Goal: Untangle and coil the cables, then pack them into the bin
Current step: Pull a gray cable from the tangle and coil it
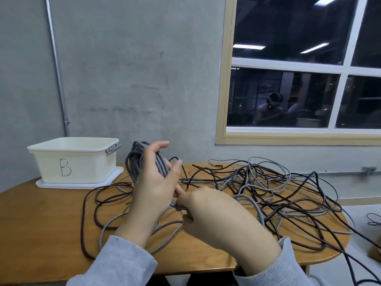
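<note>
Early stage — your left hand (153,178) holds a grey coil (136,159) mid-frame; your right hand (208,211) pinches its loose end just below. The tangle (268,188) sprawls centre-right on the table (41,223), unsorted. Bin (76,159), left — I can't tell if anything's inside.

We see a rounded wooden table (51,219) set against a grey wall. A cream bin (75,162) marked "B" sits on its white lid (115,178) at the far left corner, beyond the fingers (159,144) of our raised left hand (153,182). A tangle of black, brown and grey cables (268,193) sprawls across the tabletop beneath and to the right of our fingers, some strands trailing over the right edge.
</note>
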Demonstrator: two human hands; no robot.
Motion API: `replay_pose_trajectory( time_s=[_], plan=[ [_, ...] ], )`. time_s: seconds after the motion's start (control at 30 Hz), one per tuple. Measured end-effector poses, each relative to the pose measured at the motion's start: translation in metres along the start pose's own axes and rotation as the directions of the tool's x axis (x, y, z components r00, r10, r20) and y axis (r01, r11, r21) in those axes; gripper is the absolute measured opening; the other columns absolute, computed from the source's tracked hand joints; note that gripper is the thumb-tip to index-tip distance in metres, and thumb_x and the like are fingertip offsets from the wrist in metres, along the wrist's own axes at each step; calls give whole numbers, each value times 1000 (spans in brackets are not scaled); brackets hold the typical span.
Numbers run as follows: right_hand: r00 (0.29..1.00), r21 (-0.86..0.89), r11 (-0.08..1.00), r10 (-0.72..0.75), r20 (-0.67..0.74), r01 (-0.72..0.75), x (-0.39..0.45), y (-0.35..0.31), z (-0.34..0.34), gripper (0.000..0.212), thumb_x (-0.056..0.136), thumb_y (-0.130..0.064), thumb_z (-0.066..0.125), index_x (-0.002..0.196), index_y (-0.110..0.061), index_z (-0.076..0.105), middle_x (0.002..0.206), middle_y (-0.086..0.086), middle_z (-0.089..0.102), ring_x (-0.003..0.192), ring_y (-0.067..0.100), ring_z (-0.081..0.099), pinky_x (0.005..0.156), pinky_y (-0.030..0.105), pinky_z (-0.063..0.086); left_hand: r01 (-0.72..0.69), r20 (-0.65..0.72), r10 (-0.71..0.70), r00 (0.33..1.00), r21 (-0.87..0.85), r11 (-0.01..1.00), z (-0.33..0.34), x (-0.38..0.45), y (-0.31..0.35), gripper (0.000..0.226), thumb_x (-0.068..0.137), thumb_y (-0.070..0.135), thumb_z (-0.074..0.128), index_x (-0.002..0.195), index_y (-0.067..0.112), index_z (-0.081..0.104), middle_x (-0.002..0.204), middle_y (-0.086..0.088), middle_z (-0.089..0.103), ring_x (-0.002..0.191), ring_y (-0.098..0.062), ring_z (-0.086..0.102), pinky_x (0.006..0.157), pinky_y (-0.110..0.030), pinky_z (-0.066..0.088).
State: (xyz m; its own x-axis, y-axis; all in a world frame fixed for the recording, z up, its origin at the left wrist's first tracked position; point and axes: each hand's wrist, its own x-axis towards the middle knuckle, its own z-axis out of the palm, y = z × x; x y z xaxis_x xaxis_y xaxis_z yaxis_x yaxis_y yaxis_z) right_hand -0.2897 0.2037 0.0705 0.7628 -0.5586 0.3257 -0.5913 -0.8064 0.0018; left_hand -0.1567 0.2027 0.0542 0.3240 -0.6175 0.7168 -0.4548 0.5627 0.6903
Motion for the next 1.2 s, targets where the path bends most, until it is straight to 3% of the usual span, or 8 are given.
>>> replay_pose_trajectory(
  time_s=[0.13, 0.23, 0.37, 0.53, 0.7, 0.9, 1.07, 1.2],
  plan=[
    [983, -59, 992, -115, -143, 108, 2, 3, -3, 25, 89, -10, 47, 104, -17, 66, 98, 2, 64, 86, 25, 58, 72, 36, 47, -35, 178, 6, 984, 160, 987, -4, 2, 2, 41, 87, 36, 61, 99, 67, 36, 73, 16, 55, 58, -6, 53, 62, -39, 49],
    [945, -154, 978, -182, -271, 144, 6, 11, -2, 19, 73, -13, 56, 70, -24, 71, 67, -7, 61, 62, 20, 53, 60, 32, 36, -29, 201, -8, 979, 182, 983, -7, 5, 1, 32, 83, 51, 59, 104, 62, 37, 72, 12, 54, 60, -11, 51, 62, -43, 47],
    [891, -68, 980, -197, -410, 186, 8, 18, -5, 11, 68, -37, 62, 61, -28, 65, 61, -14, 61, 59, 12, 55, 66, 34, 46, -9, 251, -37, 967, 177, 984, -11, 4, 1, 28, 89, 47, 58, 107, 57, 39, 74, 7, 53, 56, -10, 52, 53, -33, 44],
    [892, -64, 986, -164, -421, 151, 7, 22, -15, 42, 65, -64, 48, 60, -25, 62, 58, -14, 56, 62, 8, 48, 75, 27, 37, 181, 292, -169, 941, -12, 983, -8, -3, 2, 22, 84, 44, 58, 103, 50, 50, 55, -3, 53, 33, -23, 46, 33, -27, 37],
    [883, -139, 988, -130, -452, 74, 4, 40, -16, 47, 69, -68, 44, 72, -27, 67, 73, -11, 62, 78, 11, 60, 107, 36, 31, 234, 327, -206, 922, -50, 971, -14, -5, 4, 43, 67, 54, 64, 107, 51, 50, 60, -1, 58, 32, -18, 45, 31, -24, 35],
    [912, 89, 992, -46, -407, 90, -2, 42, -19, 58, 72, -60, 54, 120, -27, 58, 119, -10, 60, 103, 7, 59, 111, 35, 29, 265, 434, -197, 879, -100, 959, -18, -8, 3, 73, 49, 70, 78, 113, 49, 50, 65, 0, 59, 32, -17, 44, 31, -21, 33],
    [961, 300, 954, 89, -262, -6, -8, 45, -20, 83, 77, -53, 62, 145, -45, 16, 130, -29, 37, 103, -12, 46, 79, 4, 37, 274, 440, -203, 875, -103, 956, -13, -8, 5, 73, 59, 36, 87, 119, 43, 47, 60, 2, 46, 35, -15, 37, 33, -22, 35],
    [953, 436, 899, 162, -255, -36, -6, 48, -17, 72, 85, -61, 40, 147, -45, 7, 137, -35, 28, 103, -4, 56, 83, 15, 42, 259, 513, -208, 832, -28, 966, -10, -10, -1, 76, 60, 26, 88, 118, 52, 46, 63, 4, 47, 42, -12, 42, 37, -26, 39]
  ],
)
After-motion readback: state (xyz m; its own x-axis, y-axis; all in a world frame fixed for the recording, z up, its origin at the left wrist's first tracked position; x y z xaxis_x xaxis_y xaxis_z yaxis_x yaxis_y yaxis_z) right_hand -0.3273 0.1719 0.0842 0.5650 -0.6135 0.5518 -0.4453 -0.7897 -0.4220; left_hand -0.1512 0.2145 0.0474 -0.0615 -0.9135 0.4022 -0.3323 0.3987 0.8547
